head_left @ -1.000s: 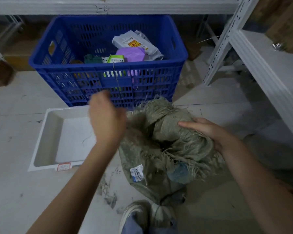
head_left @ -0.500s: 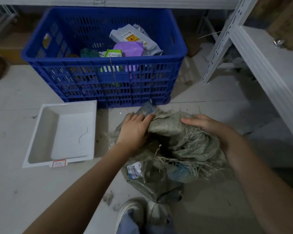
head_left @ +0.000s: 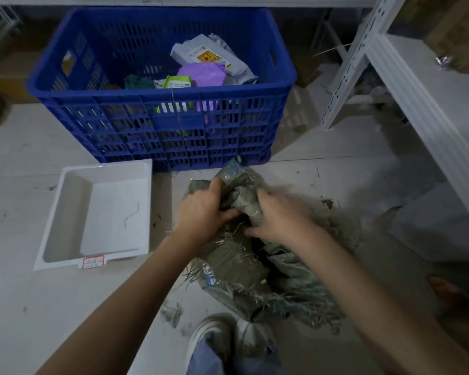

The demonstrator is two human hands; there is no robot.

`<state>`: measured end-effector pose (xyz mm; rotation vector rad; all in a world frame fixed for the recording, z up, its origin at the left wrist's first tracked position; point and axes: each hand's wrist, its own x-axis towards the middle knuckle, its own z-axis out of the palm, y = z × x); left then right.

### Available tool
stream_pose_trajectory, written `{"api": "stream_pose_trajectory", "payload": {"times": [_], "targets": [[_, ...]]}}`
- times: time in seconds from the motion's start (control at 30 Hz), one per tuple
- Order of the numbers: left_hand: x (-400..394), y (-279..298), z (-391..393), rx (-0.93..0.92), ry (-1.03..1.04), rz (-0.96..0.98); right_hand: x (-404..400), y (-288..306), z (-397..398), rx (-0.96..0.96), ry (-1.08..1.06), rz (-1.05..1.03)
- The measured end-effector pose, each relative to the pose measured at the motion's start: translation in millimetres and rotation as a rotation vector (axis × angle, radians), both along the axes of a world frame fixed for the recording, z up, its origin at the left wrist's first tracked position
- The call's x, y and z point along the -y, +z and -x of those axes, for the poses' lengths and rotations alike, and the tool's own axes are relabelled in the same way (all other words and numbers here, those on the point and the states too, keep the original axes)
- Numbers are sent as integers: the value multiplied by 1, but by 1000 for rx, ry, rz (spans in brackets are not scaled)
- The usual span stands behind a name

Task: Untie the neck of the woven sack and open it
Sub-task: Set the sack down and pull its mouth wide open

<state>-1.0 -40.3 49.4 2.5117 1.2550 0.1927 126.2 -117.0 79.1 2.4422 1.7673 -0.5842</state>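
Note:
A grey-green woven sack (head_left: 238,269) with frayed edges lies crumpled on the floor in front of my shoe. My left hand (head_left: 201,215) grips the bunched fabric on the left side of the neck. On the right side of the same bunch, my right hand (head_left: 279,217) closes its fingers on the fabric. A twisted fold of the sack (head_left: 244,198) stands up between the two hands. A dark gap shows just below my right hand. No tie is visible.
A blue plastic crate (head_left: 163,109) holding several packets stands just behind the sack. A white shallow tray (head_left: 65,212) lies on the floor to the left. White metal shelving (head_left: 423,109) runs along the right. My shoe (head_left: 214,339) is at the bottom.
My left hand came down from the air and took hold of the sack's neck. My right hand slid left onto the same bunch. The sack's top has been pulled lower and closer together.

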Motion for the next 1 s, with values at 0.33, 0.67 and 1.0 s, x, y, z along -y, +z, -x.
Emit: {"api": "stream_pose_trajectory", "payload": {"times": [0.33, 0.67, 1.0], "targets": [[-33, -2, 60, 20, 146, 276, 11, -14, -75, -573, -416, -135], [-33, 72, 10, -132, -140, 598, -17, 3, -60, -599, -166, -89], [-25, 0, -24, -46, 104, 207, -11, 26, -38, 228, -184, -23]]}}
